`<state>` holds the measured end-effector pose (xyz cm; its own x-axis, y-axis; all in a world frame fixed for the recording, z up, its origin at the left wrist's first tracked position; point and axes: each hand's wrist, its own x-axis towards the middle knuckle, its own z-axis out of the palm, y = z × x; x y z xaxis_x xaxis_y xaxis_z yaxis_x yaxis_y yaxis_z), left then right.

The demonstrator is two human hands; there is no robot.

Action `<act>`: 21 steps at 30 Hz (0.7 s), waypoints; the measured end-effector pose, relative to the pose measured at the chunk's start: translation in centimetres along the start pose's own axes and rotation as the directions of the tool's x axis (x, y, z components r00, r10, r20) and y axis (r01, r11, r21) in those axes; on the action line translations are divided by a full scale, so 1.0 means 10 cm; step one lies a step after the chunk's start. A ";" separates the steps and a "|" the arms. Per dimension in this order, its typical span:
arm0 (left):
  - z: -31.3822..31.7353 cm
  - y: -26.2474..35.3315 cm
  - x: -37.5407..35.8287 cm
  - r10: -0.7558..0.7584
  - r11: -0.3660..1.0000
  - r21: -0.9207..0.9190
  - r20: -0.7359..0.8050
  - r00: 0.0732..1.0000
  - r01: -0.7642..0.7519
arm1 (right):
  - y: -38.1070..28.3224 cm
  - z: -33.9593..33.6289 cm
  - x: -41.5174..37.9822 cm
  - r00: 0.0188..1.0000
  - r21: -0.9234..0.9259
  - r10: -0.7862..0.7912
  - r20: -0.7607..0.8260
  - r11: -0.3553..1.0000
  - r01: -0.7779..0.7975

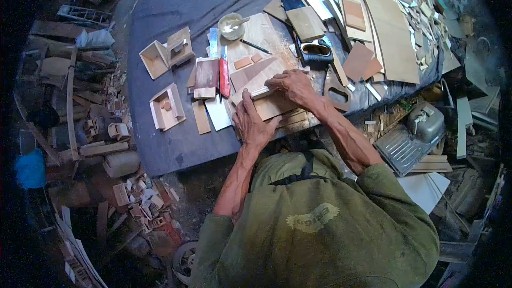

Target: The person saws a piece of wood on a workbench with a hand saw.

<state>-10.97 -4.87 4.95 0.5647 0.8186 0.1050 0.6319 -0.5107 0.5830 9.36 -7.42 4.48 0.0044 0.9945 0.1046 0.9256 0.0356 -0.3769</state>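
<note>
Left hand (254,120), right hand (290,85) pressed flat on wood panel (269,101); bowl (231,25) holding glue, stick; three open wooden boxes (166,108) on counter (176,5).

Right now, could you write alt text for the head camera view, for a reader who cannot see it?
A person's left hand and right hand press on a small wooden piece at the edge of a cluttered workbench. Nearby lie a handsaw, a small bowl, and small wooden boxes.

A pale wooden strip (265,92) (thin, short) lies flat across a light plywood panel (272,108).
</note>
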 end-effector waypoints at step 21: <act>-0.02 0.06 0.80 0.401 0.874 0.149 0.314 0.860 -0.462 | 0.13 0.32 -1.06 0.641 0.737 0.768 0.009 0.428 -0.523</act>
<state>-6.21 1.40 6.28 0.9062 0.4167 0.0713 0.3704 -0.8638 0.3415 9.29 -17.62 -0.10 0.7100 0.6654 -0.2305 0.1153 -0.4328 -0.8941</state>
